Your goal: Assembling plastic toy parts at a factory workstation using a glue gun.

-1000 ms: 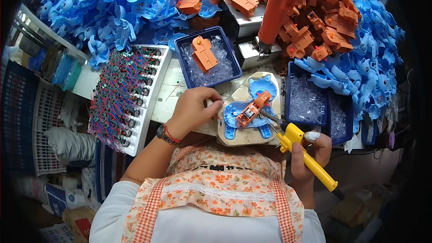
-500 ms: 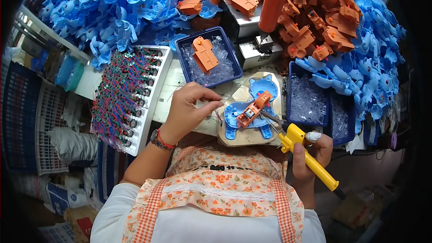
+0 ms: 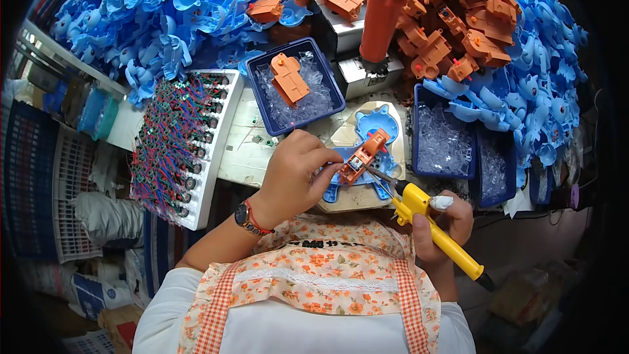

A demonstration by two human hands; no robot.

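Observation:
In my right hand (image 3: 457, 221) is a yellow soldering gun (image 3: 440, 231), its white-wrapped finger around the handle. The gun's thin metal tip reaches the open orange plastic housing (image 3: 358, 165), which lies tilted across a blue animal-shaped toy shell (image 3: 379, 120). Both rest on a pale cut board (image 3: 343, 134). My left hand (image 3: 296, 169) is closed in a pinch at the left edge of the housing; whatever is between thumb and forefinger is too small to make out. Small electrical parts show inside the housing.
A white foam tray (image 3: 223, 115) of wired motors stands left. Behind the board is a dark blue bin (image 3: 319, 115) of clear parts, with an orange housing on top. More bins (image 3: 445, 172) stand right. An orange-red tool (image 3: 386, 13) hangs above. Blue shells (image 3: 157, 6) and orange housings pile up behind.
My left hand has moved right, bringing its pinched fingers to the orange housing. The soldering gun has shifted slightly left, while the whole view has also shifted a little.

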